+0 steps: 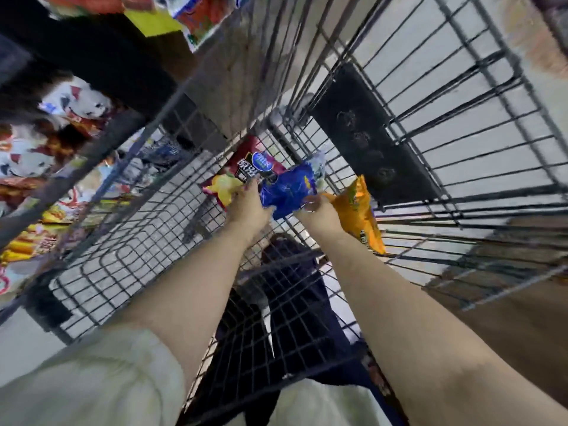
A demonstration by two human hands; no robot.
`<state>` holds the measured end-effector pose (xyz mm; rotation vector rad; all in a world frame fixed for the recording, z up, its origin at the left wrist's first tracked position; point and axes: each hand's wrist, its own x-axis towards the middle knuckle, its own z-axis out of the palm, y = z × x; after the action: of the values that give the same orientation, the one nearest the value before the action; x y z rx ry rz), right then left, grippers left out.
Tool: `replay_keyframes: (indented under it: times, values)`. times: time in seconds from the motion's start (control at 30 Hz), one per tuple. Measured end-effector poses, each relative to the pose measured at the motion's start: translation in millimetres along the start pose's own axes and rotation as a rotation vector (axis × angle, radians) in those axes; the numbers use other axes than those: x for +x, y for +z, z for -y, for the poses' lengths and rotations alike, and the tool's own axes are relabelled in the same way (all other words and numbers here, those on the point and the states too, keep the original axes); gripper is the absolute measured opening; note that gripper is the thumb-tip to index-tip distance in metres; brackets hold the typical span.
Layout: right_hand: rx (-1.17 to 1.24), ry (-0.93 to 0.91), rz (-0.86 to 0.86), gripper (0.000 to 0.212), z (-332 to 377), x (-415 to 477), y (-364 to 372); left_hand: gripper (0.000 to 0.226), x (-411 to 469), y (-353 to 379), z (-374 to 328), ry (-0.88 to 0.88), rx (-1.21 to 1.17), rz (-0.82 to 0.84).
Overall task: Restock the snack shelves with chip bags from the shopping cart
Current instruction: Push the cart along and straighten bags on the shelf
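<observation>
Deep in the wire cart (147, 229), the left hand (249, 204) grips the red bag (242, 167) and the right hand (321, 212) clutches the orange bag (359, 210). The blue bag (289, 189) lies between them (touching both hands).

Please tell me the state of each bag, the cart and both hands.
Blue plastic chip bag: gripped by left hand.
Orange plastic chip bag: gripped by right hand.
Dark red plastic chip bag: lies in cart, partly under blue bag.
Grey wire shopping cart: holds these bags.
</observation>
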<state>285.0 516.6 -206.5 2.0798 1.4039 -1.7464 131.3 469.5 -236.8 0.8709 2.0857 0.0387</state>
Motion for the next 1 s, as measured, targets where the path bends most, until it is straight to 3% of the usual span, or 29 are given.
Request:
replay_keyframes:
  times: [0.1, 0.27, 0.4, 0.5, 0.63, 0.77, 0.83, 0.93, 1.0]
  values:
    - [0.156, 0.081, 0.013, 0.044, -3.8, 14.1, 1.7, 0.060, 15.8, 4.5, -4.4, -0.018, -0.086, 0.065]
    - [0.556, 0.348, 0.103, 0.069, -2.8, 16.4, -0.9, 0.035, -17.3, 13.6, -13.1, 0.140, 0.031, -0.130]
    - [0.746, 0.475, 0.172, 0.081, 1.4, 0.3, -4.4, 0.031, -66.7, 17.8, -11.4, 0.299, 0.060, -0.265]
    - [0.887, 0.458, 0.069, 0.083, 5.6, -15.5, 1.4, 0.039, -95.8, 20.5, -3.9, 0.372, 0.086, -0.317]
    - [0.911, 0.365, -0.034, 0.072, 7.4, -37.2, 7.0, 0.055, -128.0, 6.2, 14.1, 0.448, -0.052, -0.244]
    - [0.819, 0.253, 0.121, 0.061, 5.3, -65.7, 7.2, 0.062, -161.9, -23.9, 48.2, 0.408, -0.210, -0.140]
    - [0.753, 0.224, 0.202, 0.060, 5.0, -83.1, 8.7, 0.054, -181.7, -37.9, 67.8, 0.347, -0.366, -0.142]
    - [0.650, 0.245, 0.349, 0.052, 6.3, -117.1, 20.3, 0.028, -212.0, -57.5, 96.2, 0.125, -0.636, -0.202]
    - [0.591, 0.223, 0.435, 0.045, 5.9, -142.3, 36.3, 0.026, -227.5, -67.1, 115.5, -0.035, -0.832, -0.121]
